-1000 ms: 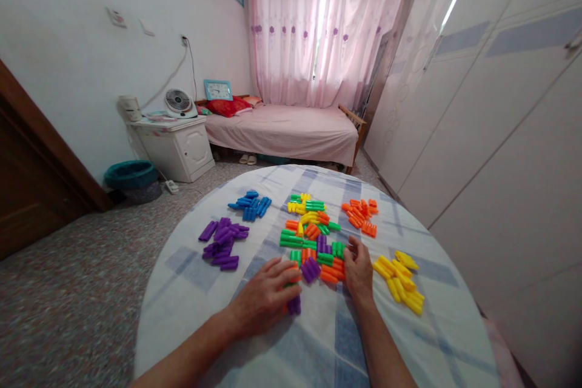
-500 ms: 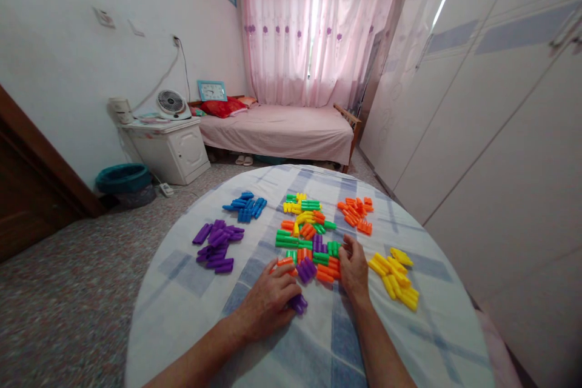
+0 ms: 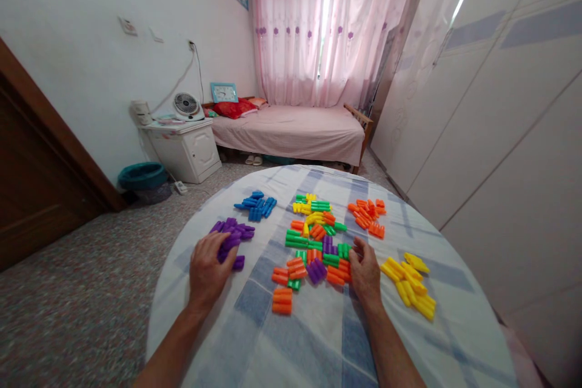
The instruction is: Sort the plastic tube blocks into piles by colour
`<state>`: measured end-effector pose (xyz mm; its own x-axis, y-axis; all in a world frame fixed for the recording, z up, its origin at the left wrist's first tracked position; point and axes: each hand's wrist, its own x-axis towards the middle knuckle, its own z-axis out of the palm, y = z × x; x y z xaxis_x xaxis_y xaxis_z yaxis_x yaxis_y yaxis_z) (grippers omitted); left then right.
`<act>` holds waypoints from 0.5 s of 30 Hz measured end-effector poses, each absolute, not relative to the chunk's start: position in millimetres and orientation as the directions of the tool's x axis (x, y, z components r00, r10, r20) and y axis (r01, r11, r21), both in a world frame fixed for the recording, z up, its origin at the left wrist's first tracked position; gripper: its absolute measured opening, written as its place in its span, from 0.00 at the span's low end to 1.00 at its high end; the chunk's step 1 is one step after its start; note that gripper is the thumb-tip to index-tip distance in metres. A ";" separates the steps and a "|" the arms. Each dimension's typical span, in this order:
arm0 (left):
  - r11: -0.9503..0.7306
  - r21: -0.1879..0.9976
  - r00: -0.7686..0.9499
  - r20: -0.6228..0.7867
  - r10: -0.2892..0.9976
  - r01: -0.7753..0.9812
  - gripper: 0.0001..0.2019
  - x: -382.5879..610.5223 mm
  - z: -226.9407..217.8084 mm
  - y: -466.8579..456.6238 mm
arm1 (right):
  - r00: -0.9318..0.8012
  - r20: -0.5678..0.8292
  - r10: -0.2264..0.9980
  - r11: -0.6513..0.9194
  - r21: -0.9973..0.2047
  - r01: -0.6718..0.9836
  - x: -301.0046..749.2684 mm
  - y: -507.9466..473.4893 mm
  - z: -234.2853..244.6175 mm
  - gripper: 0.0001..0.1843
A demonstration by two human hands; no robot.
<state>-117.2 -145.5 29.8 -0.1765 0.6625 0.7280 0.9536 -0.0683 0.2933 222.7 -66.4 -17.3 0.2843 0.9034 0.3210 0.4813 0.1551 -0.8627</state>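
On the far-left pile of purple plastic building blocks (image 3: 240, 231) rests my left hand (image 3: 208, 270), its fingers curled over the pieces and its thumb on their near side. Some purple pieces are hidden beneath it. My right hand (image 3: 366, 271) lies along the right side of a joined multicoloured group of blocks, touching a green block (image 3: 344, 251), with fingers loosely apart. That group holds several green, orange, yellow and purple blocks (image 3: 316, 271). A separate orange block (image 3: 282, 301) sits at its near left.
Blue blocks (image 3: 256, 206) lie at the back left, orange blocks (image 3: 367, 214) at the back right and yellow blocks (image 3: 410, 285) to the right. The round table (image 3: 309, 345) has a checked cloth. Beyond stand a bed (image 3: 291, 130) and a white cabinet (image 3: 186, 148).
My left hand has moved left from the group to the purple pile. The purple block beside it is gone from the front, and the orange block shows. My right hand stays; the view has shifted slightly.
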 end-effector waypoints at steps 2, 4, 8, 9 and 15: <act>0.049 0.351 -0.298 0.703 0.646 0.935 0.14 -129.0 22.2 -142.3 | 0.283 0.326 0.902 0.156 -0.858 0.489 222.7 -66.8 -16.5 0.24; 0.124 0.398 -0.377 0.658 0.652 0.909 0.15 -135.0 15.6 -138.6 | 0.282 0.332 0.900 0.158 -0.852 0.499 222.5 -67.5 -15.5 0.24; 0.154 0.463 -0.436 0.599 0.672 0.873 0.17 -136.5 8.1 -133.4 | 0.286 0.340 0.896 0.155 -0.842 0.516 222.2 -68.0 -14.6 0.24; 0.154 0.477 -0.445 0.591 0.673 0.866 0.18 -136.0 7.3 -132.8 | 0.286 0.339 0.896 0.155 -0.843 0.515 222.3 -68.0 -14.8 0.24; 0.134 0.572 -0.487 0.527 0.696 0.810 0.20 -138.2 -0.9 -129.5 | 0.278 0.338 0.899 0.165 -0.850 0.500 223.1 -67.0 -16.5 0.23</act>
